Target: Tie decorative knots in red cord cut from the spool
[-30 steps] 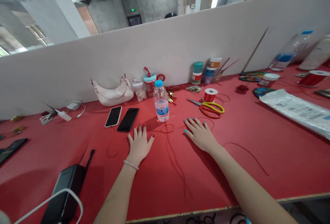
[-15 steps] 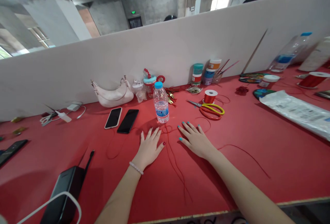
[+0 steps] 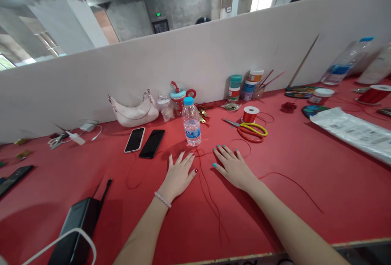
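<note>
My left hand [image 3: 177, 175] lies flat on the red tabletop [image 3: 122, 220], fingers spread, with a beaded bracelet [image 3: 163, 199] on its wrist. Palm down and fingers apart, my right hand [image 3: 232, 166] rests to the right of it. Neither holds anything. Between them runs a red cord [image 3: 210, 195], knotted or looped near a water bottle [image 3: 192, 124] with a blue cap, which stands upright just beyond my fingertips. Part of the cord passes close to or beneath both hands; exactly where is hidden. Scissors [image 3: 249, 130] with one yellow and one red handle lie beyond my right hand.
Two phones [image 3: 152, 143] and a white handbag [image 3: 134, 112] are at back left, a black power bank [image 3: 76, 228] at front left. A red thread spool [image 3: 250, 114], stacked paint jars [image 3: 235, 88] and a plastic packet [image 3: 354, 132] are rightward. A white partition [image 3: 201, 61] bounds the back.
Both hands stay flat in the same place on the table. The whole view has shifted very slightly; nothing has been picked up or moved.
</note>
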### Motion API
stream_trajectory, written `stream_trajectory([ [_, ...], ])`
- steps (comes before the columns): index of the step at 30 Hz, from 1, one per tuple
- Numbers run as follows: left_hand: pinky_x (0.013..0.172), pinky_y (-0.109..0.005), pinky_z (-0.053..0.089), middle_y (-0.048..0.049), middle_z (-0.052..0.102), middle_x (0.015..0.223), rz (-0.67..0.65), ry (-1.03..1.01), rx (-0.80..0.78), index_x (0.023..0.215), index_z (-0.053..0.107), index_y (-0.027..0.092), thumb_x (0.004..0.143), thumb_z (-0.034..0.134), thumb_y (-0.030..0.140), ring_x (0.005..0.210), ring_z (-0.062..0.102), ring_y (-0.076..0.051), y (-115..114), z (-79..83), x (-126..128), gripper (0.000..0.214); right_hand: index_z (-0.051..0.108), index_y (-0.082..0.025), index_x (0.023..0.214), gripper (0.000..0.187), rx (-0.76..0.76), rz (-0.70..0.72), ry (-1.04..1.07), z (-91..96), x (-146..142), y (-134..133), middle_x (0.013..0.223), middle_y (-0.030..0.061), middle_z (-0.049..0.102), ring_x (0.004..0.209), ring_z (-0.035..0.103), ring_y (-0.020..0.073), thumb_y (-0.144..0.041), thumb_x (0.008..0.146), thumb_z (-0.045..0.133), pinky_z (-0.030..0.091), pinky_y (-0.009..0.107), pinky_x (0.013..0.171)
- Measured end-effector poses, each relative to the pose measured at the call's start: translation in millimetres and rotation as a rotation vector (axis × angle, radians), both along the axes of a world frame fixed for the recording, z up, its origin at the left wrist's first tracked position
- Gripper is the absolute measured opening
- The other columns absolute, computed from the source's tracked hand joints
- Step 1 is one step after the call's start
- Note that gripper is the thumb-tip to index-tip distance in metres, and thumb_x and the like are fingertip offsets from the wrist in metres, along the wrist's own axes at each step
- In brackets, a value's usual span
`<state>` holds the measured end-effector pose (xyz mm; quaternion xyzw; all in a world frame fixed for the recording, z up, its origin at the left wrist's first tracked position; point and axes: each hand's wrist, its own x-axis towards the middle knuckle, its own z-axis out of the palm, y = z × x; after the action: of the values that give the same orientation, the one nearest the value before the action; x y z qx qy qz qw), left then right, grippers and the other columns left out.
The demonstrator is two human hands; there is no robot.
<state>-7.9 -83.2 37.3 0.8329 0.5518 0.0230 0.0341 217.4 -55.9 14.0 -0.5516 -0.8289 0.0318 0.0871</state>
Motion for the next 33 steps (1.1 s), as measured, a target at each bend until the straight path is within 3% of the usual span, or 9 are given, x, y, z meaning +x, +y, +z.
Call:
stream_trajectory([
  [11,0.107,-0.066,0.013,-0.0051,0.029,0.150,0.036,0.009,-0.028,0.144,0.026,0.020,0.094,0.028,0.041,0.139,0.020,-0.028,-1,0.5,0,0.054,0.034,-0.023,0.142,0.055,0.007,0.011,-0.004,-2.0,2,0,0.147,0.0096,0.034,0.136,0.027,0.0281,-0.047,0.093,0.029,0.022,0.058,0.106],
  [18,0.107,-0.065,0.014,-0.0097,0.028,0.150,0.195,0.064,0.026,0.142,0.029,0.014,0.094,0.025,0.045,0.139,0.020,-0.030,-1,-7.5,-2,0.058,0.039,-0.027,0.140,0.052,-0.019,-0.006,-0.060,3.9,0,-3,0.148,0.0085,0.032,0.136,0.024,0.0333,-0.048,0.092,0.032,0.022,0.061,0.104],
  [23,0.106,-0.065,0.015,-0.0120,0.026,0.150,0.325,0.102,0.070,0.141,0.031,0.009,0.093,0.024,0.046,0.138,0.019,-0.032,1,-11.9,-6,0.061,0.036,-0.020,0.142,0.057,-0.029,-0.040,-0.061,2.4,0,-1,0.148,0.0094,0.030,0.137,0.023,0.0311,-0.048,0.092,0.029,0.020,0.059,0.106],
  [33,0.104,-0.067,0.017,-0.0154,0.025,0.149,0.381,0.112,0.045,0.141,0.031,0.008,0.092,0.024,0.047,0.138,0.020,-0.035,1,-11.3,-6,0.063,0.034,-0.010,0.141,0.066,-0.031,-0.103,-0.049,-0.4,1,1,0.148,0.0130,0.029,0.138,0.022,0.0286,-0.051,0.092,0.021,0.018,0.057,0.108],
])
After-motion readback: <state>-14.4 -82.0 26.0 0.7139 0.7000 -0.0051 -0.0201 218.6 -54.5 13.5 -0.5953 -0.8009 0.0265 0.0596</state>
